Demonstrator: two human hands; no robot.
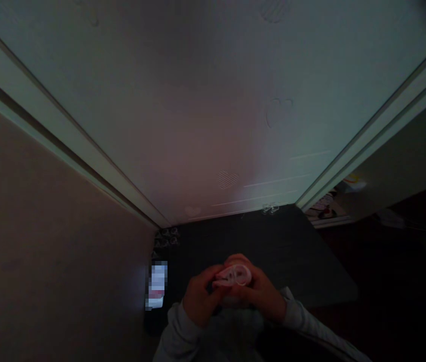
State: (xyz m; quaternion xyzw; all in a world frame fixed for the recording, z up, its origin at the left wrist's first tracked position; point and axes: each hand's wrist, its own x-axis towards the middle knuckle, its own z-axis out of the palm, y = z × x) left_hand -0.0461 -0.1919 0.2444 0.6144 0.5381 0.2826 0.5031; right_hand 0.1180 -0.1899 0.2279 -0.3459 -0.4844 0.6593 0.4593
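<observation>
Both of my hands meet over the dark table (265, 246), near the front of my body. Between them is a small pink, partly see-through tape dispenser (237, 275), rounded at its right end and narrowing to the left. My left hand (203, 294) grips the narrow end with bent fingers. Around the rounded end, my right hand (263, 289) has its fingers wrapped behind and its thumb in front. The dim light hides the dispenser's fine detail and whether any tape is pulled out.
A bright, blurred-out object (156, 284) lies at the table's left edge. Behind it are several small clear items (167, 236). More clear pieces (270, 208) sit by the pale panel (182, 125) with heart shapes. A brown wall (58, 241) borders the left; cluttered shelving (326, 206) stands right.
</observation>
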